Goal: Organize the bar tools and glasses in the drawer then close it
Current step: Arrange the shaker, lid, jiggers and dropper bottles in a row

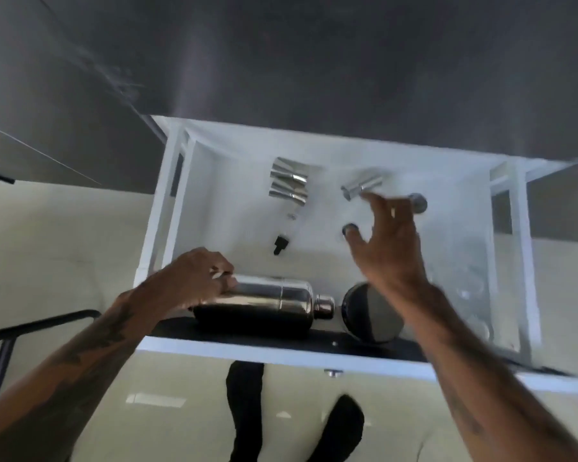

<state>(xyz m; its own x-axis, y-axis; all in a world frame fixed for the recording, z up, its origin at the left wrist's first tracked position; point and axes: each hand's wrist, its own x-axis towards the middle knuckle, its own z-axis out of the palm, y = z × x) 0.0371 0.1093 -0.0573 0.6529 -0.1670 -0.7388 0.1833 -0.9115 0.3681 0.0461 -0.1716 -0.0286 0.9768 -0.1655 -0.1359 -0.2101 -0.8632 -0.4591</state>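
Drawer point(167, 208) white, open; left hand point(194, 278) fingers grasping chrome shaker point(267, 303); right hand point(384, 248) fingers released.

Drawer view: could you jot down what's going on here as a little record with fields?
drawer: white, pulled open
shaker: lying on its side by the front edge
left hand: resting on the shaker's base end
right hand: fingers spread, reaching toward a blurred metal tool, not touching it
jiggers: two, side by side at the back
dropper: black-capped, mid-drawer
round dark piece: right of the shaker
glasses: faint, right side
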